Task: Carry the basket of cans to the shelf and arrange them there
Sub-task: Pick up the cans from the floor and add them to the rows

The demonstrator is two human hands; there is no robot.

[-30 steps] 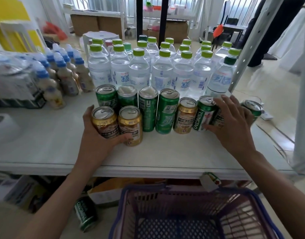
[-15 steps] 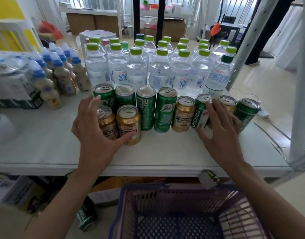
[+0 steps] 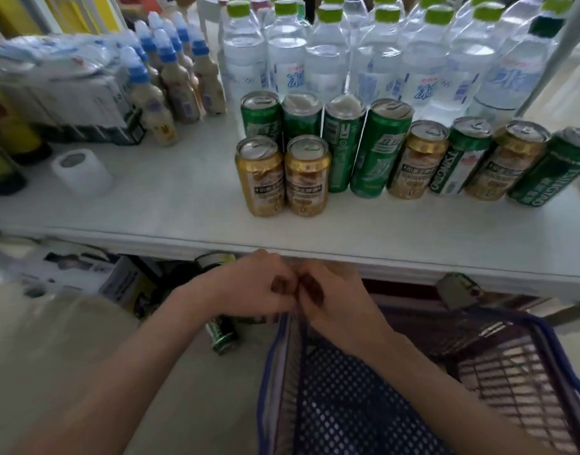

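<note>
Green and gold cans stand in rows on the white shelf (image 3: 183, 208): two gold cans (image 3: 283, 178) in front at the left, and a line of green cans (image 3: 377, 149) and gold cans running right to a green can (image 3: 551, 169) at the edge. Below the shelf's front edge is the empty purple-and-blue basket (image 3: 544, 333). My left hand (image 3: 249, 287) and my right hand (image 3: 341, 300) are curled knuckle to knuckle over its left side. Blue handle strips (image 3: 283, 326) run up into both fists. The view is blurred.
Water bottles with green caps (image 3: 328, 57) fill the shelf behind the cans, beside small blue-capped bottles (image 3: 180, 80). A wrapped pack (image 3: 59, 90) and a paper roll (image 3: 82, 172) sit at the left. One green can (image 3: 221, 333) lies on the floor under the shelf, near boxes (image 3: 78, 270).
Both hands have let go of the cans on the shelf, dropped below its front edge and closed together at the basket's handles. The view has tilted down and left.
</note>
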